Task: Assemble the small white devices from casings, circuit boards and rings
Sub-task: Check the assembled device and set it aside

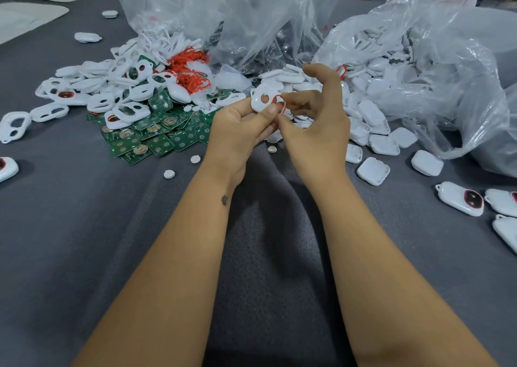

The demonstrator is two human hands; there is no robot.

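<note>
Casings, boards and rings lie spread over a grey cloth [84, 226] that covers the whole work surface. Largest of all are the clear plastic bags [419, 59] at the far side, slumped open, one on the right spilling a heap of white back covers [375, 115] toward the hands. Left of centre sits a pile of white casings with cut-out windows [112, 92], partly lying on top of a spread of green circuit boards [156, 137]. Behind those, against the bags, is a tangle of red rings [190, 70]. Finished-looking white devices with dark red windows [461, 198] rest at the right edge, and another at the left edge. A few small white round caps [169, 174] lie loose on the cloth near the left wrist.

Both forearms reach forward over the cloth and meet above the gap between the piles. The left hand [237, 131] grips one white casing [264, 98] between thumb and curled fingers, held up off the cloth. The right hand [316, 126] pinches a red ring [282, 104] at the casing's edge with thumb and fingertips, its forefinger raised and bent. The hands hide the parts directly beneath them.
</note>
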